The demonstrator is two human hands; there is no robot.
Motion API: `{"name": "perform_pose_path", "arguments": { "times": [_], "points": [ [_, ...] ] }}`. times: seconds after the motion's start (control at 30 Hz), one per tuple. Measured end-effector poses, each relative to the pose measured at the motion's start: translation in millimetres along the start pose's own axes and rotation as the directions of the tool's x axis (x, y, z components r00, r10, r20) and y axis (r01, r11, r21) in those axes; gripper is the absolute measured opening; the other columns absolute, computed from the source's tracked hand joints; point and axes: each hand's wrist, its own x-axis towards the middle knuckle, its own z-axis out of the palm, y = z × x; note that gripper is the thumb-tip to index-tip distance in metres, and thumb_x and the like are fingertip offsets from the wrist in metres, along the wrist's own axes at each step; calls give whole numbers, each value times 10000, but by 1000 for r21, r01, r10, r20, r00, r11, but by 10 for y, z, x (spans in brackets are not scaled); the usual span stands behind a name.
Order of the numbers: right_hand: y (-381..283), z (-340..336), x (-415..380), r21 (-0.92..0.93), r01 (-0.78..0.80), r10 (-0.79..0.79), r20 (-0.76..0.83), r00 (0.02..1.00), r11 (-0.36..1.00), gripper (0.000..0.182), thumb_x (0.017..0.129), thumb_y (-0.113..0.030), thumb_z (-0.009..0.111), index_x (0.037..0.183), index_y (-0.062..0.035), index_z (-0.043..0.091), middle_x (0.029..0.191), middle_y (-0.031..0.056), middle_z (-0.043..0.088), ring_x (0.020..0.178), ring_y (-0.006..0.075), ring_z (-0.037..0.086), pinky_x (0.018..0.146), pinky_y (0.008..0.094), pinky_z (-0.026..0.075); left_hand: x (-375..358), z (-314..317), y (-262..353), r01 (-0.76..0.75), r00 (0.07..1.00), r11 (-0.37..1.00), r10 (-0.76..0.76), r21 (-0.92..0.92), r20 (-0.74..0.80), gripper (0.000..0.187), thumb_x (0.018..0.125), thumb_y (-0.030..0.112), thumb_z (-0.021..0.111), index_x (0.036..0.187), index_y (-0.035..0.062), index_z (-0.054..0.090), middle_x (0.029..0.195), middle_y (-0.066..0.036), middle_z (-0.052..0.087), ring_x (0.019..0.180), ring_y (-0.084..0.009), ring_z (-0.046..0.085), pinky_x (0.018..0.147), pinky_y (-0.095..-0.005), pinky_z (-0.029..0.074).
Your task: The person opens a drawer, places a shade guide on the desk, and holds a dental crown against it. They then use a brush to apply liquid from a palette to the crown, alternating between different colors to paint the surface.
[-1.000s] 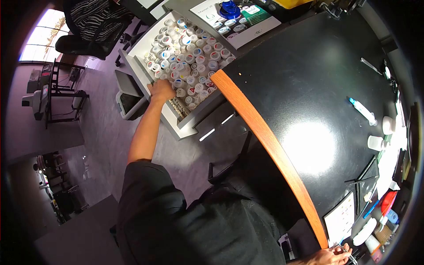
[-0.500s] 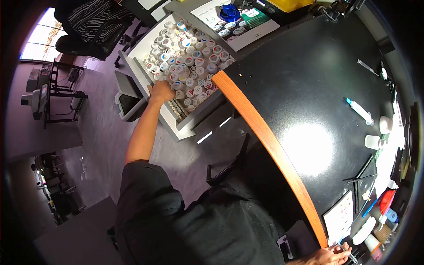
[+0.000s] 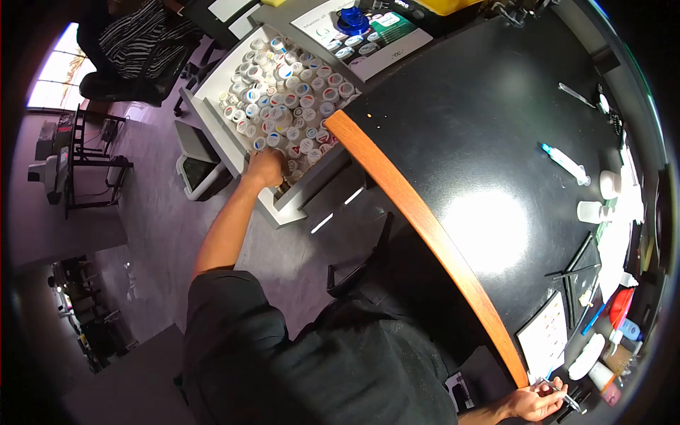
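My left hand (image 3: pixel 265 168) reaches into the near end of an open white drawer (image 3: pixel 212 117), which is packed with several small white jars (image 3: pixel 283 106) with coloured lid labels. The fingers are buried among the jars at the drawer's front corner, so what they touch or hold is hidden. My right hand (image 3: pixel 538 405) is at the bottom right, by the desk's near end. It is closed on a thin metal tool (image 3: pixel 567 401).
A black desk (image 3: pixel 496 127) with a curved wooden edge (image 3: pixel 425 234) carries a syringe (image 3: pixel 563 161), two white pots (image 3: pixel 598 198), pens and a shade card (image 3: pixel 545 343). On the floor stand a bin (image 3: pixel 195 166) and a striped chair (image 3: pixel 134 42).
My left hand has slid from the drawer's left side down to its near front corner. The right hand stays at the desk's end with the tool.
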Motion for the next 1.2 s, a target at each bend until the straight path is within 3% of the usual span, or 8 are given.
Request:
{"name": "perform_pose_path", "arguments": {
  "times": [0.17,0.37,0.43,0.6,0.67,0.83,1.03,1.2],
  "points": [
    [36,-36,27,42,-48,50,-43,998,998,246,1096,-186,618,1180,46,619,975,127,705,635,72,474,571,190,409,38,-1,19,-164,986,978,161,126,37,260,756,159,739,1010,156,797,1132,-122,760,1157,-324,693,1023,-524,471],
    [-39,-36,-93,76,-49,49,-1,999,996,262,1114,-178,574,1235,51,611,988,134,701,643,68,464,565,194,404,42,7,-266,-463,839,840,518,282,-166,154,853,258,757,930,135,809,1040,-121,732,1066,-350,680,976,-521,476],
    [-138,30,-130,39,-123,124,-19,992,992,291,1132,-210,524,1275,35,587,982,104,629,663,60,469,527,184,366,-65,-261,-190,-417,867,854,477,311,-147,177,876,278,752,909,118,821,1030,-151,717,1057,-360,672,965,-508,488],
    [-202,67,-188,118,-171,165,57,985,978,229,1130,-195,524,1226,3,586,923,57,631,660,26,421,531,163,319,-715,-964,-169,-482,837,876,457,-10,-301,174,862,204,759,930,47,789,1056,-165,622,1022,-364,620,910,-471,487],
    [-222,104,-221,40,-123,119,101,988,992,219,1136,-198,513,1160,4,594,883,33,638,646,10,398,553,161,308,-1055,-1274,-65,-397,880,905,329,-153,-342,164,863,35,722,1011,-16,770,1139,-193,611,1057,-391,642,932,-450,512],
    [-336,205,-294,-15,-83,84,191,978,996,141,1098,-154,570,1090,-14,586,838,72,713,646,11,441,612,171,358,-1799,-2035,272,-508,816,827,372,-241,-443,256,830,-110,559,1048,-62,685,1133,-220,637,1052,-391,664,955,-395,512],
    [-361,199,-295,98,-129,96,286,953,987,127,1080,-128,571,1096,-3,590,831,97,737,650,19,495,630,180,382,-2176,-2516,1076,-771,560,625,576,-120,-596,322,835,130,598,1092,-40,692,1147,-214,707,1095,-351,692,979,-439,520],
    [-367,159,-287,88,-161,131,274,953,983,129,1088,-130,553,1083,-5,584,829,100,733,644,24,514,621,177,383,-2184,-2780,1853,-949,310,277,715,-153,-626,357,724,217,767,984,-25,730,977,-184,752,893,-306,755,838,-375,582]
  ]
}}
